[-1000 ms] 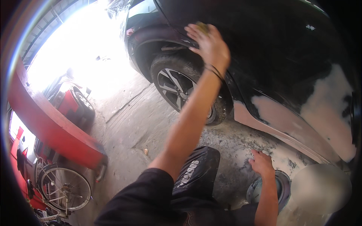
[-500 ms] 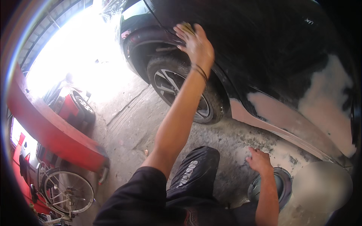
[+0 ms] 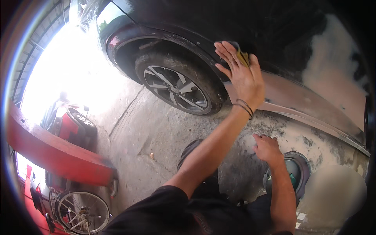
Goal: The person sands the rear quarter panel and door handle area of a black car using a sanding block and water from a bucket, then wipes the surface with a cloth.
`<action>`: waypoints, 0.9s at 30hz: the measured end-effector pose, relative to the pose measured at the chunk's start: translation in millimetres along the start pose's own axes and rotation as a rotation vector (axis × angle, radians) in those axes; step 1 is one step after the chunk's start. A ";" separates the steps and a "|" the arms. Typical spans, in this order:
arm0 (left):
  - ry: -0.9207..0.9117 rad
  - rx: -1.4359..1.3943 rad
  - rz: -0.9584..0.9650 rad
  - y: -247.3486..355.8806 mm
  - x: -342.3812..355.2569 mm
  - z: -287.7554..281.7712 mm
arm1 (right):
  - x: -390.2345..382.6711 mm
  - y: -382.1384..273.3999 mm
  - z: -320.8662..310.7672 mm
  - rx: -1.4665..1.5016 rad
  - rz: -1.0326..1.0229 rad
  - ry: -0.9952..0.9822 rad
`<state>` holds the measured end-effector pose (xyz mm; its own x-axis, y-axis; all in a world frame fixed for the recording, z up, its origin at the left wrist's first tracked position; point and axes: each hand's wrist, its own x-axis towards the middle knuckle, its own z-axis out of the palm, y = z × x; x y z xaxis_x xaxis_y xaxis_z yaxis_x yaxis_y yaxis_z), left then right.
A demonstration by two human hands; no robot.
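My left hand [image 3: 246,82] lies flat against the dark body panel [image 3: 286,43] of a car, just behind the wheel arch. A folded piece of yellowish sandpaper [image 3: 243,59] is caught between its fingers and pressed to the panel. Bare pinkish-beige filler patches [image 3: 331,58] cover the panel farther right and along the sill [image 3: 286,88]. My right hand [image 3: 268,148] hangs low above the floor with its index finger stretched out; nothing shows in it. Beside it stands a round dark tub [image 3: 306,166], partly hidden by my right forearm, with something green inside.
The car's wheel [image 3: 176,88] stands ahead of me on the stained concrete floor [image 3: 133,135]. At left are a red beam [image 3: 58,152], a bicycle wheel [image 3: 84,211] and a red vehicle [image 3: 69,127]. A blurred pale round shape [image 3: 335,196] fills the lower right.
My left hand has slid right and down along the panel with the sandpaper, from above the wheel to behind it. The view has shifted slightly; my right hand stays by the tub.
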<state>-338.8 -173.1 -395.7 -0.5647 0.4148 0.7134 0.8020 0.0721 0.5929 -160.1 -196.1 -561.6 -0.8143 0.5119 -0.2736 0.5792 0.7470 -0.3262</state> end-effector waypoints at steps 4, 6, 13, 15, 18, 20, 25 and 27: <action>0.092 0.029 0.087 -25.3 78.7 -43.8 | -9.2 13.5 -1.2 0.018 0.023 0.068; 0.159 -0.022 0.113 -37.2 120.5 -84.7 | -16.3 5.6 -4.5 0.018 -0.002 0.099; 0.036 0.016 0.112 -47.9 -42.2 18.9 | -22.2 5.9 -5.2 0.015 -0.021 0.132; -0.125 0.132 0.164 -52.8 -65.0 28.0 | -23.3 9.7 0.6 -0.024 -0.026 0.117; 0.052 0.230 0.256 -59.2 16.4 0.6 | -31.8 10.3 -15.7 0.045 -0.037 0.076; 0.080 0.372 0.342 -60.0 64.4 -49.1 | -30.8 -4.8 -25.8 0.069 -0.058 0.081; 0.076 0.091 0.182 -59.4 -22.1 16.6 | -32.5 10.1 -13.9 0.046 -0.025 0.189; -0.076 0.182 0.204 -73.6 -106.7 61.6 | -29.2 1.1 -17.4 -0.010 -0.018 0.067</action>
<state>-325.6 -166.8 -538.5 -0.3773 0.5038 0.7771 0.9233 0.1389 0.3582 -136.3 -202.9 -538.3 -0.8253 0.5257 -0.2062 0.5646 0.7602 -0.3214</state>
